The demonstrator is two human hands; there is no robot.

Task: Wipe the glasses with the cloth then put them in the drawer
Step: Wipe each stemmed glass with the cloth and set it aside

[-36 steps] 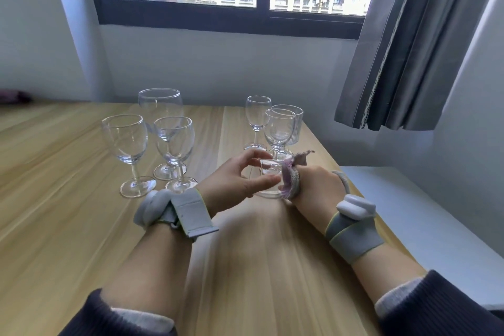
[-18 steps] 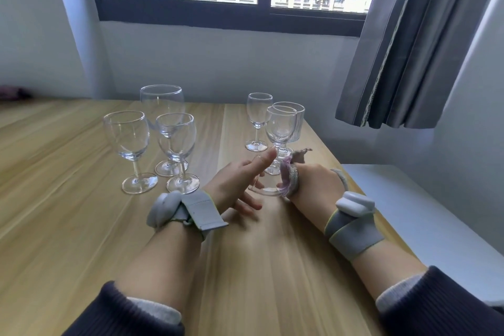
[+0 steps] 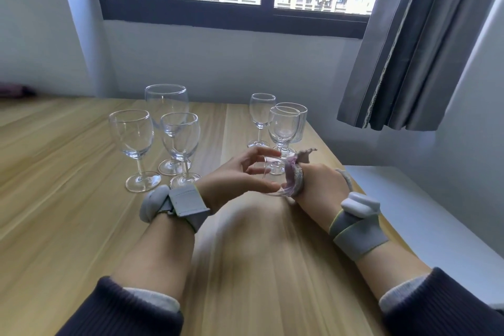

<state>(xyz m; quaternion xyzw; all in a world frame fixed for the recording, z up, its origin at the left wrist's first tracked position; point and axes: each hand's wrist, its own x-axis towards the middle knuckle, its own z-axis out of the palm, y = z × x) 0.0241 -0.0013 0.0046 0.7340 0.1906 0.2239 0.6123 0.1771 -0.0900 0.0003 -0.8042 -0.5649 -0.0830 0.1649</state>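
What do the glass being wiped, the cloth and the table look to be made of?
The glass in the left hand looks like clear, smooth glass: the fingers and table show through it. The cloth, held by the right hand, seems a soft fabric, pinkish-grey with a frayed, crumpled edge. The table shows light wood grain with a matt sheen; solid wood or laminate cannot be told.

The person's left hand [image 3: 234, 177] is gripping a clear glass [image 3: 272, 172] lying on its side above the wooden table [image 3: 68, 199], thumb and fingers curling around it. The right hand [image 3: 319, 185] is pressing a pinkish cloth [image 3: 296, 174] into the glass's mouth. Beyond the held glass, three stemmed glasses [image 3: 169, 131] are standing in a cluster to its left, while two smaller stemmed glasses [image 3: 272, 123] and a ribbed tumbler [image 3: 298, 123] are standing just behind it.
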